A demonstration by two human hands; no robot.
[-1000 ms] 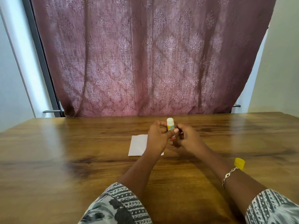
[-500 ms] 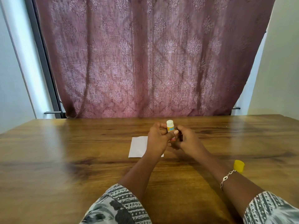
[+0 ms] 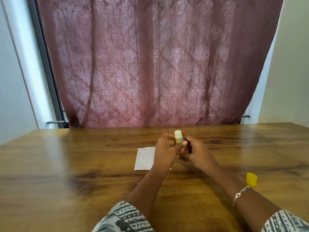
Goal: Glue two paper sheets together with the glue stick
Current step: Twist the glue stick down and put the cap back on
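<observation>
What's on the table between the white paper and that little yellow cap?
In the head view, only bare wooden table lies between the white paper sheet and the yellow plastic cap; the right forearm crosses above.

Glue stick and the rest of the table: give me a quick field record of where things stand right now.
glue stick: upright, uncapped, white tip up, held above the table
left hand: gripping the stick's body
right hand: at the stick's lower end; fingers hidden behind the left hand
paper: white, flat on the table, partly covered by the left hand; sheet count unclear
yellow cap: off, on the table right of the right forearm
table: wooden, glossy
glue on paper: none visible
</observation>
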